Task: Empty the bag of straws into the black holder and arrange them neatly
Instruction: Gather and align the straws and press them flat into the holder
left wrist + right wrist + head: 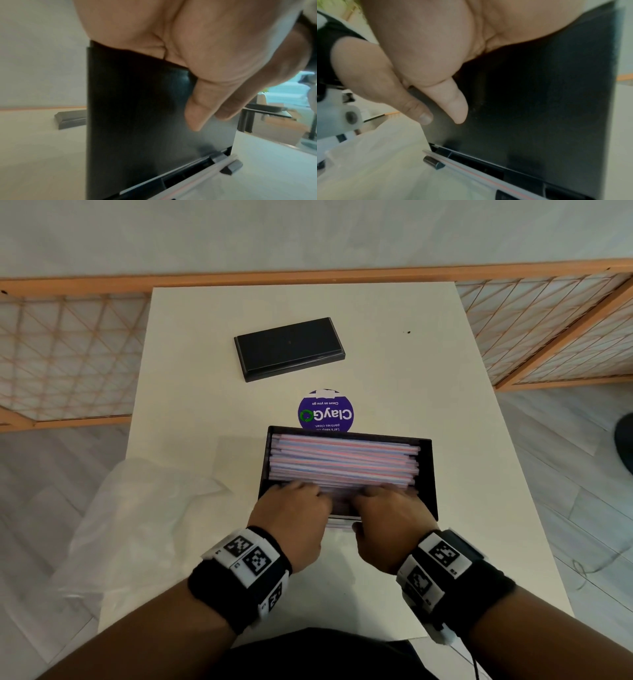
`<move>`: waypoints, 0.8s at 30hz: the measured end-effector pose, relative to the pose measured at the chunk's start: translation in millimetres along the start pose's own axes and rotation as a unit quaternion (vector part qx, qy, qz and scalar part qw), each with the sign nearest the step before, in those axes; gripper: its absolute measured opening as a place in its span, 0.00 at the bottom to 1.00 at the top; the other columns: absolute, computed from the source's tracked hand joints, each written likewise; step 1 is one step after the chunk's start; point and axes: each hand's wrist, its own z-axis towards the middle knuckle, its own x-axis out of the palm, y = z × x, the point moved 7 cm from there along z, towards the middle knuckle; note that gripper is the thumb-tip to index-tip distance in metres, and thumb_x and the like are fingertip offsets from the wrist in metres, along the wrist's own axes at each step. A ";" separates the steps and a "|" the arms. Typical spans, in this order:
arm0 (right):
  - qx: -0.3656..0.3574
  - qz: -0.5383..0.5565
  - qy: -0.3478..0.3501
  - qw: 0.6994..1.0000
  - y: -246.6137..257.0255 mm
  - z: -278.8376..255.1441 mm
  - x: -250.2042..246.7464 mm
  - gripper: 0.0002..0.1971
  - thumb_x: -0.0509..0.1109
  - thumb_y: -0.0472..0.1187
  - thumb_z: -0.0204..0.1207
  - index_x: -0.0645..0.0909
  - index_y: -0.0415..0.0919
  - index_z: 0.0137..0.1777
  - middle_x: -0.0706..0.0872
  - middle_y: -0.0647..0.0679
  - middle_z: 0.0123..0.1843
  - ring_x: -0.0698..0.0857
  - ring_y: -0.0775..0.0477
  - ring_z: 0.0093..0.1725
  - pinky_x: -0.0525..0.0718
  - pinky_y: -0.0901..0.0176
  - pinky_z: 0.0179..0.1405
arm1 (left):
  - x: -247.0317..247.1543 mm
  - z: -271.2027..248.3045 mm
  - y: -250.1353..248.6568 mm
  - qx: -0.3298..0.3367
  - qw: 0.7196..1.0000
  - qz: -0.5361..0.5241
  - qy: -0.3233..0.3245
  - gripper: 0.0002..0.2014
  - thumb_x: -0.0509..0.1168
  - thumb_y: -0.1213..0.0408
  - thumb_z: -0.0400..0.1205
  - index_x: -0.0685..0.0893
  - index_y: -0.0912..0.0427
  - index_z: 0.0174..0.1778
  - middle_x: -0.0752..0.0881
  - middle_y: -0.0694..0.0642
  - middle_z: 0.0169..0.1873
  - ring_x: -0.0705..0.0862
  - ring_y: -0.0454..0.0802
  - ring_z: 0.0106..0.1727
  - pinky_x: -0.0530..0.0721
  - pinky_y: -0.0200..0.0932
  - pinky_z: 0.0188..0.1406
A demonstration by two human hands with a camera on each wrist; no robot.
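The open black holder stands on the white table, filled with striped pink and blue straws lying lengthwise. My left hand and right hand sit side by side on its near wall. The fingers hook over the rim onto the straws and are hidden in both wrist views. The left thumb and right thumb lie flat against the outer front wall. One straw rests in the tray at the holder's base.
The holder's black lid lies further back on the table. A round purple sticker sits just behind the holder. The clear plastic bag lies crumpled over the table's left edge. A wooden lattice screen stands behind.
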 end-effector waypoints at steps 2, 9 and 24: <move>0.014 0.004 0.001 1.000 -2.2 5.2 0.0 0.15 0.64 0.48 0.74 0.83 0.51 0.58 0.85 0.53 0.60 0.83 0.42 0.62 0.80 0.53 0.58 | 0.8 3.5 0.7 -0.012 1.000 -0.002 0.006 0.10 0.64 0.57 0.82 0.81 0.50 0.58 0.82 0.50 0.59 0.80 0.53 0.65 0.78 0.49 0.60; 0.028 0.014 0.003 1.000 -4.6 5.4 -0.4 0.11 0.64 0.46 0.75 0.83 0.50 0.55 0.86 0.53 0.58 0.85 0.42 0.58 0.80 0.54 0.54 | 5.3 5.3 5.1 -0.035 0.999 -0.009 0.032 0.07 0.64 0.62 0.82 0.84 0.53 0.54 0.86 0.52 0.55 0.85 0.55 0.58 0.83 0.49 0.56; 0.011 -0.010 0.009 1.000 -3.9 5.1 -2.4 0.11 0.64 0.46 0.75 0.84 0.49 0.53 0.88 0.51 0.52 0.86 0.40 0.54 0.81 0.53 0.53 | -1.9 2.9 4.2 -0.025 0.999 -0.023 0.023 0.07 0.63 0.67 0.80 0.83 0.53 0.50 0.87 0.54 0.50 0.86 0.60 0.53 0.84 0.49 0.48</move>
